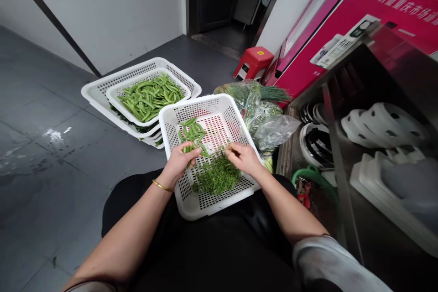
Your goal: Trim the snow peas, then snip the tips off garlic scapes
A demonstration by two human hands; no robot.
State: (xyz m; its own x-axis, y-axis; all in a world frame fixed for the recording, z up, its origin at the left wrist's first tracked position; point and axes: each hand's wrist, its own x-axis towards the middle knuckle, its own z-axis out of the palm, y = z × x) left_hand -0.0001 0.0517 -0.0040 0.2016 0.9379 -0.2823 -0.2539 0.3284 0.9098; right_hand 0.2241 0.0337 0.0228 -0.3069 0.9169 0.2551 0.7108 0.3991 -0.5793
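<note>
A white plastic basket [201,211] with slotted walls rests on my lap. Inside it, a small group of green pea pods [193,128] lies toward the back left, and a heap of thin green trimmings [219,175] covers the front. My left hand [180,160], with a gold bangle at the wrist, is closed around several pea pods [188,149] over the basket's left side. Above the trimmings on the right, my right hand [243,157] has its thumb and fingers pinched together; what lies between them is too small to make out.
To the left, a smaller basket of pea pods [152,98] sits in a larger white basket [94,89] on the floor. Bagged greens [262,114] lie at the right, near a red stool [255,61]. A metal shelf [342,178] with white containers [393,191] stands close to my right arm.
</note>
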